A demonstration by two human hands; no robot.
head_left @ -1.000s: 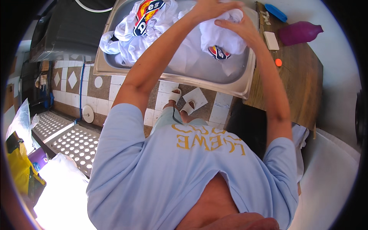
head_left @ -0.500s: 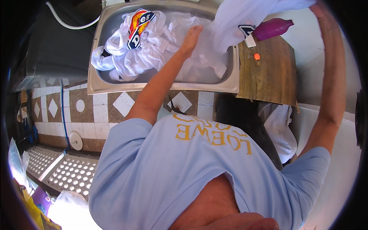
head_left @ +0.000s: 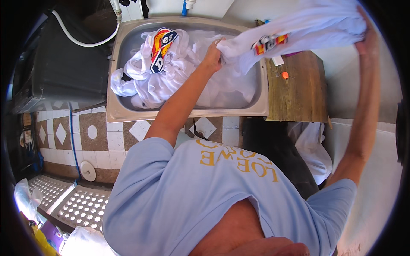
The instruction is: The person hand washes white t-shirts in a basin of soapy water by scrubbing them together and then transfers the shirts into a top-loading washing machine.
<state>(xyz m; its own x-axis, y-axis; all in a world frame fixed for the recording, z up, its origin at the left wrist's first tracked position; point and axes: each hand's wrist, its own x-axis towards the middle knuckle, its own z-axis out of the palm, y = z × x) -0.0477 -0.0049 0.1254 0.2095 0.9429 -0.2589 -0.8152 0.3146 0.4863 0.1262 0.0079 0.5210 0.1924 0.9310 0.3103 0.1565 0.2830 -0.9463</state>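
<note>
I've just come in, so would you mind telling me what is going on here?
A person is holding a white printed garment between both hands: the left hand over the steel basin, the right hand raised off to the right. The garment spans the basin's right rim and part of the wooden counter. More white printed laundry lies bunched in the basin's cloudy water.

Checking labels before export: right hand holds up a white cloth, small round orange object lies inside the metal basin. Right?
One fix: the small round orange object lies on the wooden surface beside the metal basin, not inside it, per the head view. The right hand does hold up a white cloth.
</note>
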